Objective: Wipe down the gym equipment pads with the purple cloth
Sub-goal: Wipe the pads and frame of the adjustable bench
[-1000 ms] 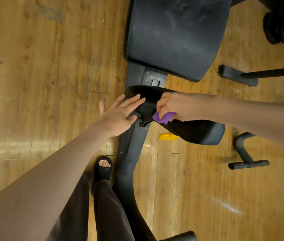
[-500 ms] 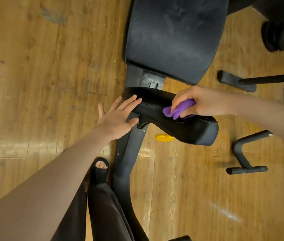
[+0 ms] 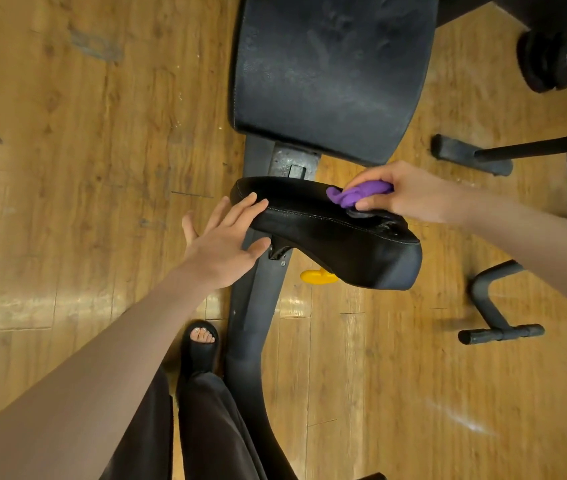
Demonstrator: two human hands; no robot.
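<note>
Slid further right along small pad (image 3: 327, 233) since half second ago: purple cloth (image 3: 356, 195), bunched, pinched by right hand (image 3: 401, 192), fingers (image 3: 361, 180) curled over it, thumb under. Most of cloth hidden inside grip; only crumpled end visible, pressed on pad top near far edge. Left hand (image 3: 223, 244) flat, fingers straight, resting on pad's left end. Pad long axis left to right, right end nearer camera, scuffed. Large pad (image 3: 330, 74) beyond, top cut off. Yellow knob (image 3: 316, 276) half hidden beneath.
</note>
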